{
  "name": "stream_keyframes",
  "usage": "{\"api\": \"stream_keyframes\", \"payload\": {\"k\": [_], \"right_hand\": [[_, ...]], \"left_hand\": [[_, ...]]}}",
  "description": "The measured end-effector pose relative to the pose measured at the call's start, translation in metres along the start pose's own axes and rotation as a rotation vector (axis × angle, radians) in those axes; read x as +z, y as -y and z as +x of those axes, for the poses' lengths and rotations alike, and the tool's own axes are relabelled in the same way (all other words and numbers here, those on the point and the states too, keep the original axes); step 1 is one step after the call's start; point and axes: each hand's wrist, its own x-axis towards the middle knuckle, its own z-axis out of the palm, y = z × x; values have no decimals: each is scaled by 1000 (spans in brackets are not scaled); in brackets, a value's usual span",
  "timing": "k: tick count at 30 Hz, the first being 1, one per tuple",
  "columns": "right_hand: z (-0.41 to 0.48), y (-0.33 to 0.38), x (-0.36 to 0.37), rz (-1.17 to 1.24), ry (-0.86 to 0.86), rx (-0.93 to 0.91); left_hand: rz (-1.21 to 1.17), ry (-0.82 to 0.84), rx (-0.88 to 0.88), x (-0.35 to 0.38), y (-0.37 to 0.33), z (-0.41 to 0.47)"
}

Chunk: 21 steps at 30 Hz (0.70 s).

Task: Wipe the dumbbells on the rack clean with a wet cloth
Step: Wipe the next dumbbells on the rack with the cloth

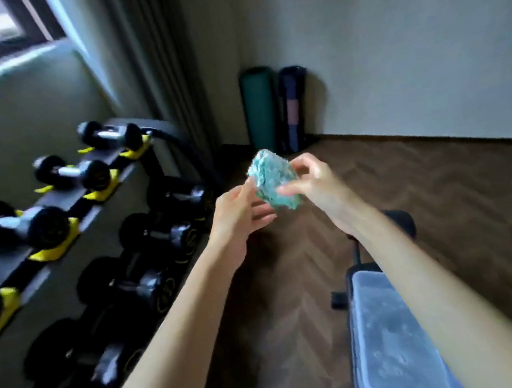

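Note:
A crumpled teal cloth is held up in mid-air between both hands, to the right of the rack. My left hand grips its left side and my right hand pinches its right edge with thumb and fingers. The black dumbbell rack with yellow cradles runs along the left wall. Black dumbbells with metal handles lie on its top shelf, and more dumbbells rest on the lower shelves. Neither hand touches a dumbbell.
A clear plastic tub of water sits on a dark bench at the lower right. Two rolled mats stand in the far corner. A curtain hangs behind the rack. Wooden floor spreads to the right.

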Motion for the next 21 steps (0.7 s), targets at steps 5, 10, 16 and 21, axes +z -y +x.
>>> {"api": "stream_keyframes", "payload": {"k": [5, 10, 16, 21], "right_hand": [[-19, 86, 126, 24, 343, -101], [-85, 130, 276, 120, 735, -153], [-227, 150, 460, 26, 1003, -193], [-392, 161, 618, -107, 1220, -311]], "left_hand": [[-46, -341, 188, -124, -58, -78], [-159, -746, 271, -258, -66, -190], [-84, -1185, 339, -399, -32, -374], [-4, -1554, 336, -513, 14, -565]]}}
